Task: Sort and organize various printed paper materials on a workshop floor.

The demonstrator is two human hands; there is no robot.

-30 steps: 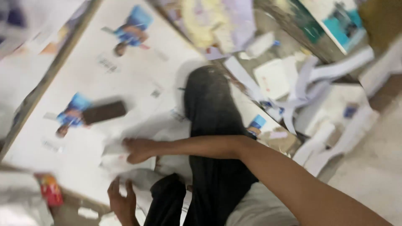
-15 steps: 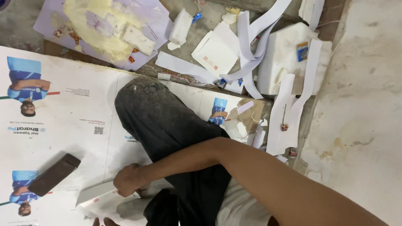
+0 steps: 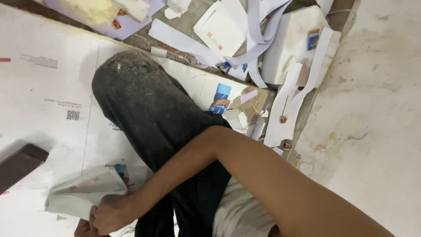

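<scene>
My right arm crosses over my bent knee in black trousers (image 3: 149, 114). My right hand (image 3: 109, 213) is closed on the near edge of a thin stack of folded white paper sheets (image 3: 83, 193), held just above the big white printed sheet (image 3: 48, 92) on the floor. Only a small part of my left hand (image 3: 82, 229) shows at the bottom edge. It sits under the stack next to my right hand, and its fingers are cut off by the frame.
A dark brown flat block (image 3: 19, 164) lies on the printed sheet at the left. Cut white paper strips (image 3: 285, 105), an envelope-like white card (image 3: 221, 28) and a white box (image 3: 296, 44) are heaped at the top. Stained concrete floor (image 3: 372, 109) fills the right.
My right hand went from reaching across the sheet to gripping the paper stack. The view has swung and moved closer, so the brown block now sits at the left edge.
</scene>
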